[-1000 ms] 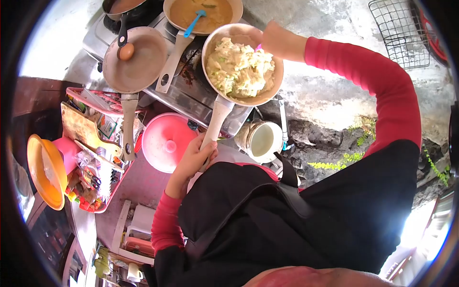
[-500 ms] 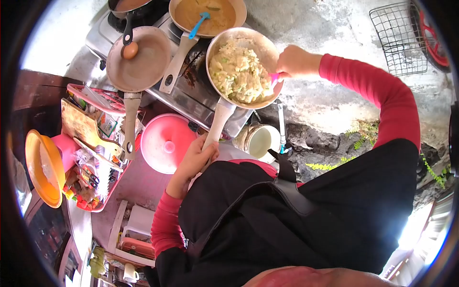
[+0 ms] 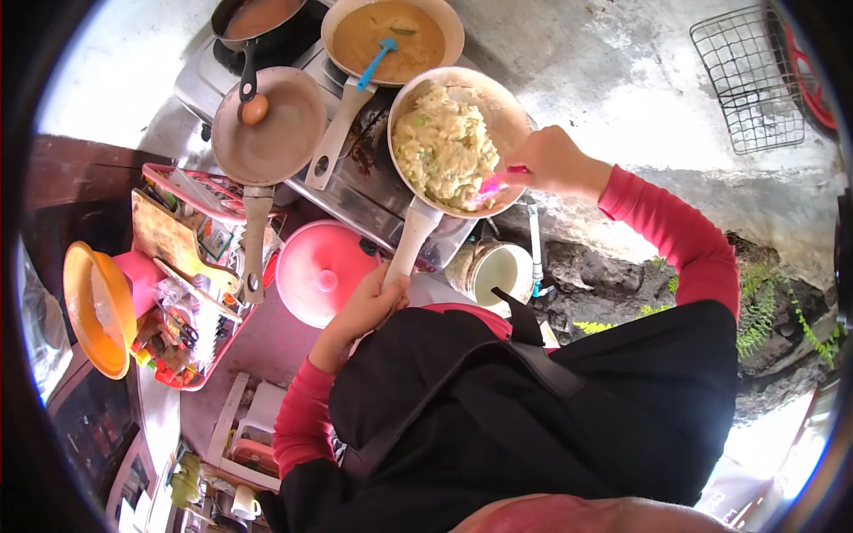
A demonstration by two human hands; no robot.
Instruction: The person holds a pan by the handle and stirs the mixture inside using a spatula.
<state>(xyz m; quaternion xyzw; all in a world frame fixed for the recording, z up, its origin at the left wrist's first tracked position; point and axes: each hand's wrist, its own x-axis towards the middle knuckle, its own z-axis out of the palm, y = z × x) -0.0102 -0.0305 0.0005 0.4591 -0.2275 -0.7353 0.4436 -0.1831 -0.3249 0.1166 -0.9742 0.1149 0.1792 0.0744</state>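
Observation:
My left hand [image 3: 369,302] is wrapped around the pale handle of a frying pan [image 3: 508,114] on the stove's near side. Inside, a thick, lumpy, pale mixture with green bits [image 3: 444,147] is heaped toward the left. My right hand [image 3: 558,162], above the pan's right rim, grips a pink spatula [image 3: 491,184]. Its blade is at the mixture's lower right edge, partly lost in glare. Behind sits a second pan [image 3: 451,27] of orange-brown sauce, with a blue-headed utensil [image 3: 378,64] in it.
Left of the stove [image 3: 306,169], another pan [image 3: 293,133] holds an egg [image 3: 254,109]. A dark pan [image 3: 249,25] stands at the back. Below are a pink lid [image 3: 326,266], a pail [image 3: 475,277], a cutting board [image 3: 164,233] and an orange basin [image 3: 87,333]. A wire rack [image 3: 755,80] is far right.
My right hand has lowered and tipped, bringing the spatula down and left along the mixture's edge. My left hand keeps its hold on the handle. The whole view has shifted slightly.

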